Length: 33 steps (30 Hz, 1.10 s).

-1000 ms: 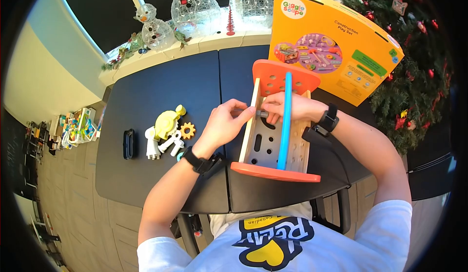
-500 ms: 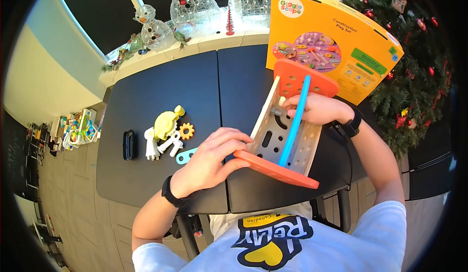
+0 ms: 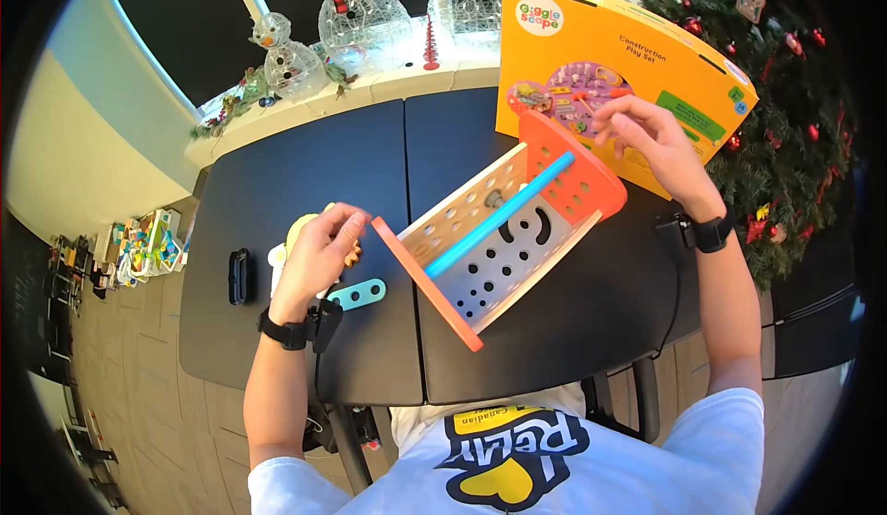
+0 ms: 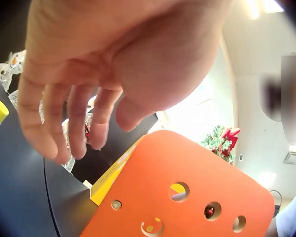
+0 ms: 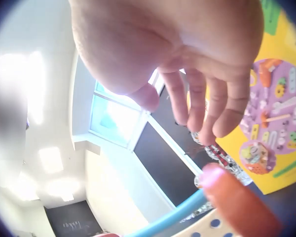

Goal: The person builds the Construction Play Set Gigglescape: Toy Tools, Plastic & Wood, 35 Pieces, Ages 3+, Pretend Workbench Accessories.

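Observation:
A toy toolbox stands at a slant on the dark table, with orange end panels (image 3: 427, 286), a blue handle bar (image 3: 499, 218) and perforated sides. A grey bolt (image 3: 493, 200) sits in its far wooden side, partly behind the bar. My left hand (image 3: 319, 249), fingers loosely bent and holding nothing, hovers beside the near-left orange panel. In the left wrist view that panel (image 4: 153, 182) lies just below the thumb. Raised over the other orange panel (image 3: 591, 178), my right hand (image 3: 661, 150) holds nothing, its fingers relaxed in front of the yellow box (image 3: 637, 53).
Left of the toolbox lies a teal strip (image 3: 358, 294) with holes. Yellow, white and orange toy parts are partly hidden behind my left hand. A small black case (image 3: 240, 277) lies farther left. A decorated Christmas tree (image 3: 776, 127) stands beyond the table's right side.
The toolbox has turned on the table. My right hand has come out of it, up and to the right, leaving the bolt. My left hand has let go of the orange panel and moved left.

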Tool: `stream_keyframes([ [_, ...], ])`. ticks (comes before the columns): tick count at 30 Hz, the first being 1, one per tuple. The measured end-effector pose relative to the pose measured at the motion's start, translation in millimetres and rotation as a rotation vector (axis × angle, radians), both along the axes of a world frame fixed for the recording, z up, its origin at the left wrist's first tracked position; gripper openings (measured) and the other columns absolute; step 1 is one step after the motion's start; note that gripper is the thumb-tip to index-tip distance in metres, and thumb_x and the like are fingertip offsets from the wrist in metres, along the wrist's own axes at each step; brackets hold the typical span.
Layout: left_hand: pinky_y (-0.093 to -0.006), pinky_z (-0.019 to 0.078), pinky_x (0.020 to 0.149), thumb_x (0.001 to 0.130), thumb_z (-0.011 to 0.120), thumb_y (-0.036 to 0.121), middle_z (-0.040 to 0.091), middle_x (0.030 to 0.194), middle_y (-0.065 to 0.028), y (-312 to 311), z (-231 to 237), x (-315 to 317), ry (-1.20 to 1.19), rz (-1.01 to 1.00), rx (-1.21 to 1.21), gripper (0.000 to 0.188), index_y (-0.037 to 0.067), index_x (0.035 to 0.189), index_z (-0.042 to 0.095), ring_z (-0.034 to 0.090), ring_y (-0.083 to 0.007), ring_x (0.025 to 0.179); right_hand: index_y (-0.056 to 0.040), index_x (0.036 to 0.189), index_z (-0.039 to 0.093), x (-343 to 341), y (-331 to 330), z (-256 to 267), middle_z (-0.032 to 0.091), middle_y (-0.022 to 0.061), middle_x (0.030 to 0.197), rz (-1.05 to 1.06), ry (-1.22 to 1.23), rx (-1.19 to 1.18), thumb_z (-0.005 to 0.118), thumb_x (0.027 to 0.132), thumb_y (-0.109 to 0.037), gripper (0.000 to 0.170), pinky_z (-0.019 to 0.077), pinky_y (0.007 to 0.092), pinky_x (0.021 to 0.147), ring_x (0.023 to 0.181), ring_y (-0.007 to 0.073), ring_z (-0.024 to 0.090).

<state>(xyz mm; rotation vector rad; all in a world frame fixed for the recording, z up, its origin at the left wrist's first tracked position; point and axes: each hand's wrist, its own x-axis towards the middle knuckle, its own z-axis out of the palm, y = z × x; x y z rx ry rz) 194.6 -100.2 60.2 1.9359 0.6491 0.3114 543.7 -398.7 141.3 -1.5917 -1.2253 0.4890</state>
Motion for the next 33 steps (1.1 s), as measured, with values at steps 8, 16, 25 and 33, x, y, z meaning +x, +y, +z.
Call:
stream_keyframes([
  [8, -0.0349, 0.0642, 0.068, 0.101, 0.030, 0.080, 0.074, 0.105, -0.0288, -27.1, -20.9, 9.6, 0.300, 0.027, -0.388, 0.103, -0.016, 0.116, 0.064, 0.078, -0.0302, 0.075, -0.0072, 0.153, 0.050, 33.0, 27.2, -75.5, 0.068, 0.0111, 0.129, -0.003, 0.459, -0.471, 0.037, 0.109, -0.065, 0.073, 0.0591, 0.0371, 0.088, 0.101, 0.0192, 0.070],
  [16, -0.0404, 0.0636, 0.086, 0.101, 0.015, 0.081, 0.074, 0.108, -0.0294, -48.3, -23.9, 13.5, 0.255, 0.066, -0.652, 0.112, -0.017, 0.122, 0.064, 0.077, -0.0343, 0.095, -0.0075, 0.149, 0.051, 35.6, 30.1, -75.8, 0.068, 0.0030, 0.130, 0.121, 0.711, -0.602, 0.051, 0.112, -0.044, 0.052, 0.0601, 0.0285, 0.087, 0.105, 0.0095, 0.068],
  [25, -0.0469, 0.0616, 0.091, 0.110, 0.025, 0.067, 0.073, 0.120, -0.0189, -57.3, 13.2, 24.5, -0.081, 0.184, -0.512, 0.082, 0.000, 0.132, 0.066, 0.073, -0.0283, 0.110, -0.0123, 0.157, 0.044, -0.2, 13.2, -53.7, 0.060, 0.0032, 0.141, 0.053, 0.576, -0.338, 0.039, 0.114, -0.053, 0.060, 0.0541, 0.0332, 0.100, 0.122, 0.0124, 0.060],
  [33, -0.0394, 0.0454, 0.114, 0.111, 0.046, 0.041, 0.053, 0.155, -0.0115, -41.2, 21.3, 22.9, -0.401, 0.044, -0.381, 0.067, 0.004, 0.165, 0.032, 0.052, -0.0227, 0.141, -0.0084, 0.160, 0.041, -5.2, 18.2, -57.6, 0.048, 0.0078, 0.159, 0.137, 0.741, 0.000, 0.037, 0.114, -0.051, 0.063, 0.0384, 0.0382, 0.120, 0.142, 0.0175, 0.049],
])
